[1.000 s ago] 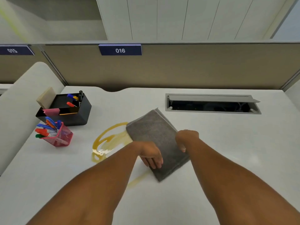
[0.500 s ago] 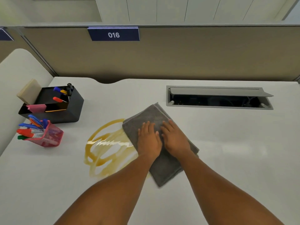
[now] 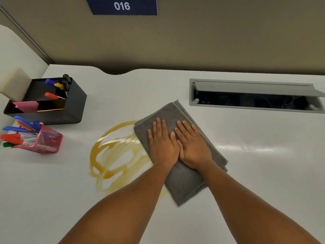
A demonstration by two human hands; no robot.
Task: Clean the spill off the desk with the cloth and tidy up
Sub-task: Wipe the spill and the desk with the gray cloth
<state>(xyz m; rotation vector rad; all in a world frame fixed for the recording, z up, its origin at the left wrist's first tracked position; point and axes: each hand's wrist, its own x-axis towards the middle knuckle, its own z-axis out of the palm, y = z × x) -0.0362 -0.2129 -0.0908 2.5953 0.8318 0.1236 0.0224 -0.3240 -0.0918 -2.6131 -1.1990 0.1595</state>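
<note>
A: From the head view, what has changed in the last second?

B: A second ago the left hand (image 3: 162, 145) lay near the cloth's (image 3: 184, 180) near-left edge and the right hand (image 3: 192, 145) was curled at its right side. Now both lie flat on top, side by side, thumbs touching. The camera has also dipped and come closer, so the 016 label (image 3: 121, 5) sits at the top edge of the frame.

A: And what does that mean for the job?

B: By the look of it, the person has finished settling the cloth and is set to push. The spill (image 3: 114, 155) remains almost whole: amber rings and streaks on the desk (image 3: 246, 191), just left of the cloth, whose left edge touches or slightly overlaps the liquid. So the wiping proper seems barely begun.

A: How are the hands set?

B: Both are spread out, palms down, fingers straight and nearly together. Neither grasps anything; they press on the grey folded cloth, which lies diagonally at the desk's middle.

A: Anything nearby to mind?

B: The pink mesh pen cup (image 3: 44, 140) and the black organiser (image 3: 70, 106) stand well left of the spill. The open cable tray (image 3: 255, 95) lies beyond the cloth, to the right. A sweep leftward would probably carry the cloth through the liquid towards that pen cup.
</note>
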